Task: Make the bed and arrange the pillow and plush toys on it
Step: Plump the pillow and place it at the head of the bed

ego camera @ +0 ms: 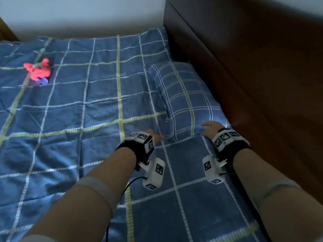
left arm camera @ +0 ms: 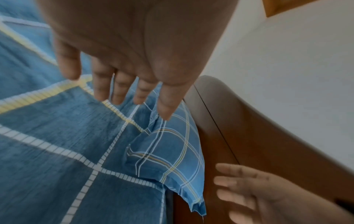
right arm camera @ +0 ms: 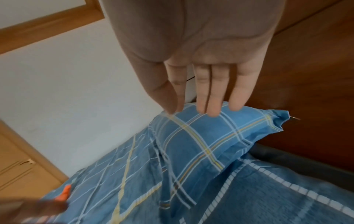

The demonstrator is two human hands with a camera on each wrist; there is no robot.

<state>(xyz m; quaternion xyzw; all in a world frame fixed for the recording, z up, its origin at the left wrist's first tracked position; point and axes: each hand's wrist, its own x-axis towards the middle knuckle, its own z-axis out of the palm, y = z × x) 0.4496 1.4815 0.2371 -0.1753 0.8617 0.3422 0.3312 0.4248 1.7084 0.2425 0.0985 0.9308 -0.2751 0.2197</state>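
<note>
One pillow (ego camera: 185,100), one plush toy (ego camera: 39,71), one quilt (ego camera: 83,109) and two hands are in view. The pillow is rectangular and softly filled, cased in blue cotton-like fabric with a fine white-and-yellow plaid; it lies flat at the head of the bed, touching the dark wooden headboard (ego camera: 253,75), its loose open case end (left arm camera: 193,201) hanging just beside that board. The quilt is blue, lightly creased, gridded with broad white and yellow dashed lines, and is spread over the bed beside the pillow on the side away from the headboard; one edge overlaps the pillow's near corner. The plush toy is small, red-pink with a blue part, lumpy in shape, and lies on the quilt well apart from the pillow, toward the pale wall (ego camera: 78,18). The left hand (ego camera: 153,135) hovers near the pillow's near corner, grip spread, fingers straight, holding nothing. The right hand (ego camera: 212,128) is over the pillow's near end, grip spread, fingers (right arm camera: 212,97) extended together just above the fabric; contact cannot be confirmed.
</note>
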